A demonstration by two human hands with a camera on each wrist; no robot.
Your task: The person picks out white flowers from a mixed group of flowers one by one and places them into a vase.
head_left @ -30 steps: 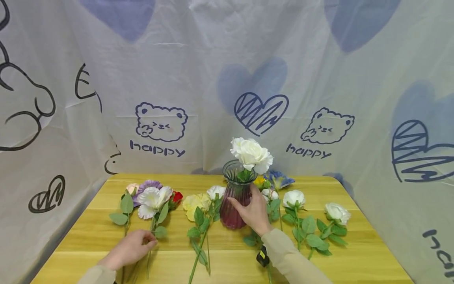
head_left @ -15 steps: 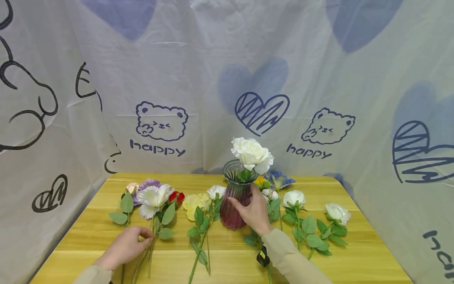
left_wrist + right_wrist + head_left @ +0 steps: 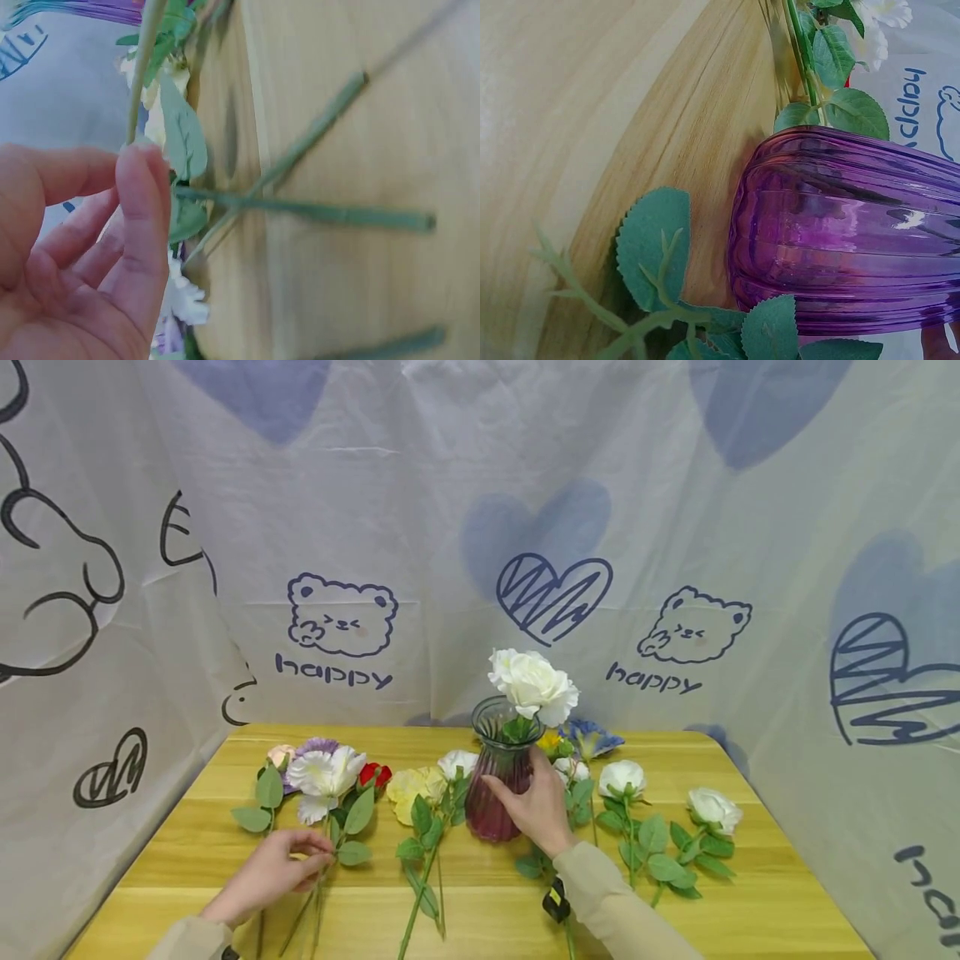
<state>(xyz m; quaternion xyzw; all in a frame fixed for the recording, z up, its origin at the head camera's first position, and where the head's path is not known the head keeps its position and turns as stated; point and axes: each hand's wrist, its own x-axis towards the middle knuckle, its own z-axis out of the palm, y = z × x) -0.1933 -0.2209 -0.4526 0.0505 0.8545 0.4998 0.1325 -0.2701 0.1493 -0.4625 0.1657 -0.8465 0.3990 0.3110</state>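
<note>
My left hand [image 3: 279,870] pinches a thin green stem [image 3: 142,82] between thumb and fingertips, seen close in the left wrist view. In the head view that stem appears to lead up to a white ruffled flower [image 3: 324,774] on the left of the table. My right hand [image 3: 542,810] grips the side of a ribbed glass vase [image 3: 491,802], clear at the rim and purple below. The vase stands upright; its purple body [image 3: 832,232] fills much of the right wrist view. A white rose [image 3: 534,687] stands in it, leaning right, its lower stem hard to see.
Beside the left hand lie a red flower [image 3: 374,775] and a purple flower [image 3: 318,747]. A yellow flower [image 3: 412,789] lies left of the vase. White roses [image 3: 714,811] and a blue flower [image 3: 592,739] lie to its right. A printed cloth [image 3: 450,527] hangs behind the wooden table [image 3: 757,893].
My left hand has shifted slightly up, pinching the stem, and the white ruffled flower has risen a little. The red flower shows more. My right hand and the vase stay put.
</note>
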